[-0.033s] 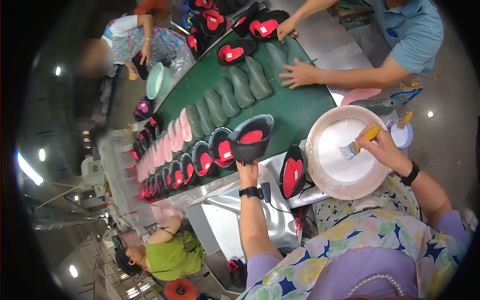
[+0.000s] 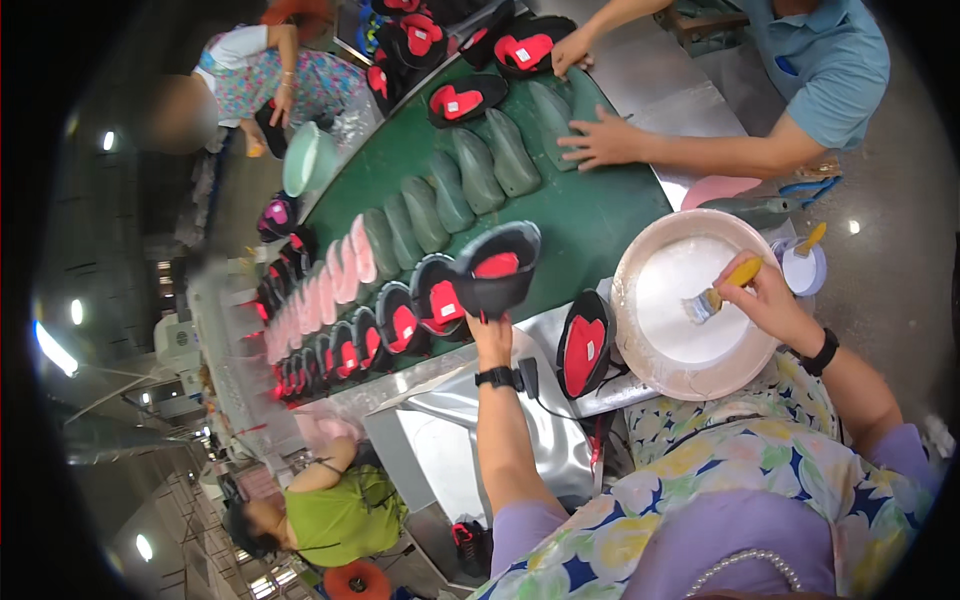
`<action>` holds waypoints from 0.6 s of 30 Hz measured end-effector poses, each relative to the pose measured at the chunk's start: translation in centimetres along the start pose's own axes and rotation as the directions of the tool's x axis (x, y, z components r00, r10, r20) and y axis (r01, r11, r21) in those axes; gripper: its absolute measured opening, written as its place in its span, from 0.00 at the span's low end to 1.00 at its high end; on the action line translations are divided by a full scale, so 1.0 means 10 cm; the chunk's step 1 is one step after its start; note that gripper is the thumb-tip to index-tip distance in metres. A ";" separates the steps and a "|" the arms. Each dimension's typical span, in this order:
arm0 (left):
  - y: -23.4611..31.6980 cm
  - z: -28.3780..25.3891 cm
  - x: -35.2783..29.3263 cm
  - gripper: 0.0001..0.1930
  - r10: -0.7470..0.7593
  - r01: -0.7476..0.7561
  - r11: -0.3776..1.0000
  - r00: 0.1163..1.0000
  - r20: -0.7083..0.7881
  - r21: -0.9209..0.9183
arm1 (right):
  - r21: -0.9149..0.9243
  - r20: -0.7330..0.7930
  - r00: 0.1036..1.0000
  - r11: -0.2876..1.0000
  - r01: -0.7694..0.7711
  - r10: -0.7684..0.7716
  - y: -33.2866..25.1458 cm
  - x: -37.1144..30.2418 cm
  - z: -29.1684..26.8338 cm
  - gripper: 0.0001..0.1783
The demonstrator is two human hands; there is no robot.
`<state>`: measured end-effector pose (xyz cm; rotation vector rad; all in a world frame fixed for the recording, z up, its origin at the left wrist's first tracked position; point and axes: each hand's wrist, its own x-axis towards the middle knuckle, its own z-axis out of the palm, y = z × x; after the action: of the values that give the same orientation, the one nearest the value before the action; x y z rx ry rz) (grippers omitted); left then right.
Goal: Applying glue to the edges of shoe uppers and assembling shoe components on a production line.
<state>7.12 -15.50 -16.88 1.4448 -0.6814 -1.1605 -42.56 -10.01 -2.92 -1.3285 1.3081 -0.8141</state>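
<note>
A: What is nearest the body?
B: The right hand, its grip pinched on a yellow-handled brush. The bristles are over white liquid in a pale pink basin; whether they touch it is hard to tell.
A: So which step would that be?
B: Loading the brush, by the look of it. Just left of the basin rests a loose black upper with a red lining.
A: And the left hand?
B: Its grip is closed on the near end of the held black upper, raised over the green table with its red inside showing.
A: What would the next move call for?
B: Probably a steady upper, and a brush not so full that it drips.
A: Farther off?
B: A row of similar uppers to the left, grey-green forms and pink forms beyond, and a co-worker at the far side.
</note>
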 end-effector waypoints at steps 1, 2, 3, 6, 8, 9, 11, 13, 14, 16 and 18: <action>-0.05 0.10 0.19 0.28 0.181 -0.185 0.977 0.982 0.047 0.107 | 0.015 0.009 1.000 1.000 -0.013 0.012 0.06 -0.01 0.07 0.10; -0.08 0.26 0.34 0.32 0.343 -0.361 0.912 0.931 0.122 0.194 | -0.009 0.003 0.999 0.999 -0.042 0.042 0.09 -0.03 0.11 0.10; -0.11 0.37 0.48 0.35 0.307 -0.323 0.925 0.946 0.106 0.199 | -0.005 -0.001 0.999 0.999 -0.043 0.043 0.13 -0.05 0.14 0.10; -0.24 0.09 0.76 0.44 0.365 -0.384 0.463 0.904 0.223 0.799 | -0.027 0.021 0.997 0.997 -0.069 0.069 0.25 -0.04 0.22 0.09; -0.31 -0.11 0.74 0.49 0.222 -0.261 0.406 0.958 0.182 0.876 | -0.056 0.026 0.995 0.994 -0.094 0.095 0.28 -0.05 0.25 0.09; -0.29 -0.11 0.71 0.50 0.098 -0.225 0.396 0.974 0.203 0.890 | -0.049 0.014 0.993 0.992 -0.117 0.118 0.29 -0.06 0.25 0.09; -0.11 0.03 0.59 0.51 -0.099 -0.153 0.242 0.978 0.181 0.958 | -0.045 -0.004 0.989 0.988 -0.148 0.148 0.33 -0.08 0.24 0.09; -0.02 -0.09 0.48 0.47 -0.035 -0.159 0.077 0.986 0.162 0.984 | -0.066 0.021 0.985 0.983 -0.172 0.174 0.33 -0.07 0.24 0.09; 0.03 -0.15 0.43 0.43 0.027 -0.159 -0.091 0.986 0.163 0.983 | -0.067 0.028 0.985 0.983 -0.169 0.171 0.33 -0.04 0.25 0.09; 0.04 -0.11 0.30 0.35 0.092 -0.140 -0.122 0.984 0.152 0.983 | -0.097 0.031 0.993 0.989 -0.109 0.113 0.34 -0.03 0.24 0.09; -0.04 0.06 0.00 0.28 -0.227 -0.064 0.663 0.932 0.282 0.746 | -0.061 0.019 0.988 0.987 -0.149 0.151 0.43 -0.05 0.21 0.09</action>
<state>6.45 -15.62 -17.24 1.9795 -1.5003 -1.2937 -41.73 -8.39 -7.39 -1.2654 1.4051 -0.6583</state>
